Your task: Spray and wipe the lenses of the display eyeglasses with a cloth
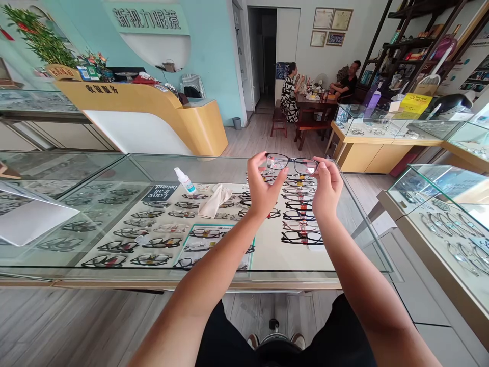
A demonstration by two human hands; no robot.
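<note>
Pale turquoise walls [214, 76] are seen at the back left, with a curved yellow wooden counter [204, 120] set before them; farther right, people [289, 99] are seated at a dark wooden table [311, 103]. Above a long glass display case [305, 286], black-framed rectangular spectacles [291, 160] with clear lenses are held nearly level. By the left hand [263, 186], the left end of the frame is held at the fingers, while the thumb is spread wide of them, its tip near the lower rim; whether that rim is touched cannot be told. By the right hand [327, 187], the right end is pinched narrowly between thumb and forefinger.

On the glass top, a white plastic spray bottle [185, 181] is stood at the left, its fill hard to tell, with a crumpled beige cloth [214, 201] laid near it. Inside the case, rows of mostly dark eyeglass frames [118, 246] are spread at the left, and a column of frames [301, 237] is lined up at the right. Farther right, thin-rimmed eyeglasses [439, 224] are kept in a second glass case [420, 250].
</note>
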